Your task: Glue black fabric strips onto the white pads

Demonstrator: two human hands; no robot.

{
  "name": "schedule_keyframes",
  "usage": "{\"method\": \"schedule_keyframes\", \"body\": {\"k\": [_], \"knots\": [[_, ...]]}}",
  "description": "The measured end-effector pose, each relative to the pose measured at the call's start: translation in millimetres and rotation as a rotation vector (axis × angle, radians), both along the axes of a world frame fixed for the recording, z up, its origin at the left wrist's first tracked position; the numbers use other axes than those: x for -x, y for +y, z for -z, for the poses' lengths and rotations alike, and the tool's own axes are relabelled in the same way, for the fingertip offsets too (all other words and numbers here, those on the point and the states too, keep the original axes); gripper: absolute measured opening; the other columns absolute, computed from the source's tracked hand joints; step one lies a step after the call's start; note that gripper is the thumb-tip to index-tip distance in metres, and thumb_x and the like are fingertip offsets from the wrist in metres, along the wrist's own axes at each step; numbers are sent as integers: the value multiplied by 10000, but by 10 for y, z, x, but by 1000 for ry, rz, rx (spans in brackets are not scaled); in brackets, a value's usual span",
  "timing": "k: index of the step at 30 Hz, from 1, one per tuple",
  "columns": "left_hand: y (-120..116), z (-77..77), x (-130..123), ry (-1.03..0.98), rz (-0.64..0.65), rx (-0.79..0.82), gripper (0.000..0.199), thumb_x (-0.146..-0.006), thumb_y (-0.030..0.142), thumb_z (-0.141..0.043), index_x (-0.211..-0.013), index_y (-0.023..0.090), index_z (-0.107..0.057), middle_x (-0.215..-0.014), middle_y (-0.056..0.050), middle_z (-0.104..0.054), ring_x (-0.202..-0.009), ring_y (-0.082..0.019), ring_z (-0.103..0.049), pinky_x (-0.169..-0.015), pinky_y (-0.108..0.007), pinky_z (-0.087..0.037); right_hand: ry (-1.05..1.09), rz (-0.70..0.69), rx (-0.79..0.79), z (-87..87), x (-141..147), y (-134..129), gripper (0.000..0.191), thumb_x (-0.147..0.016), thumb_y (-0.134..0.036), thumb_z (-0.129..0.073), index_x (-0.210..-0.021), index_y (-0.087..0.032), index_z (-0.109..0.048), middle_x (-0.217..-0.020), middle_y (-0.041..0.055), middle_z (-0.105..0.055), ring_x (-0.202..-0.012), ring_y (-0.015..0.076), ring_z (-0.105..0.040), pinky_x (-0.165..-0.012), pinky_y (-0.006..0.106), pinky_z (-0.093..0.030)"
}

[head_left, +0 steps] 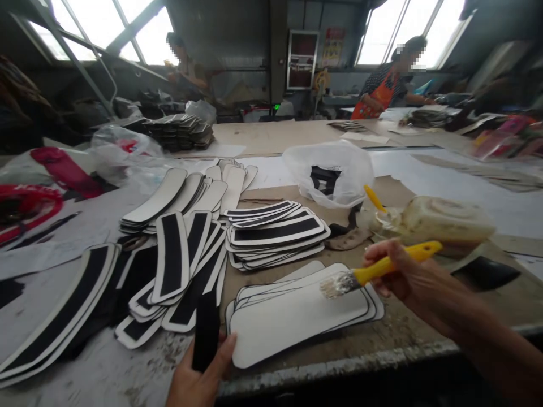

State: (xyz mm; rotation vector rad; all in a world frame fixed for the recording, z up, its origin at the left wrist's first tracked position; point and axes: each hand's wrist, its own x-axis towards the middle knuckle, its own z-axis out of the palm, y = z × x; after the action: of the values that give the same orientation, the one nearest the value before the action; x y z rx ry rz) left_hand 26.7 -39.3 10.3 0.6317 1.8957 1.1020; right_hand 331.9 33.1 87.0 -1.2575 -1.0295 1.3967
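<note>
Both hands were closed: right hand [401, 271] gripped a yellow-handled brush [373, 272], left hand [199, 376] pinched a black strip [206, 330]. Bristles hovered over the white panel [297, 319] whose long axis ran left-right, just right of the left fingers

Bright daylight pours through slanted windows [127, 28] at upper left and more windows [424, 25] at upper right, between them a dark wall [237, 51] with a framed cabinet [302, 59], behind a long tabletop [271, 135].

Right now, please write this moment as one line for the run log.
left hand: holds black strip | right hand: holds yellow brush over white piece | glue tub behind
</note>
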Motion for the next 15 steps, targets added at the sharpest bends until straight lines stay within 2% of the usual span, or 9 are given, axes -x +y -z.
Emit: {"method": "schedule_keyframes", "body": {"k": [4,7,9,12,15], "knots": [[-33,-27,-148,-54,-22,-94,409,-576,446,-775,-820,167,-603,-596,3,-619,-579,-168,-566,-586,-257,-456,-169,-226,-1,145,406,-178,319,-775,-499,-624,-868,-196,-588,-715,2,-584,-612,132,-548,-592,245,-458],[-72,-65,-191,-111,-13,-130,400,-617,395,-757,-911,174,-598,-794,-40,-678,-734,-208,-620,-674,-276,-481,-127,-325,-1,276,727,-266,289,-799,-484,-598,-856,-202,-569,-697,-14,-589,-611,127,-565,-611,247,-464],[-97,-74,-201,-77,36,-127,355,-640,402,-735,-875,164,-615,-808,-55,-679,-784,-229,-618,-705,-287,-479,-100,-379,22,356,889,-293,277,-814,-474,-577,-839,-198,-561,-674,-23,-582,-596,122,-565,-601,244,-461],[-120,-44,-189,19,108,-129,308,-678,421,-690,-820,155,-626,-763,-47,-662,-776,-225,-601,-719,-290,-464,-169,-379,29,435,978,-302,272,-797,-461,-584,-782,-190,-559,-634,-29,-561,-551,120,-548,-548,240,-444],[-127,8,-171,43,123,-128,310,-692,439,-670,-812,158,-616,-727,-30,-638,-729,-207,-580,-689,-285,-452,-320,-304,-4,438,861,-297,248,-779,-441,-595,-749,-196,-567,-628,-23,-556,-537,125,-536,-517,238,-427]]}}
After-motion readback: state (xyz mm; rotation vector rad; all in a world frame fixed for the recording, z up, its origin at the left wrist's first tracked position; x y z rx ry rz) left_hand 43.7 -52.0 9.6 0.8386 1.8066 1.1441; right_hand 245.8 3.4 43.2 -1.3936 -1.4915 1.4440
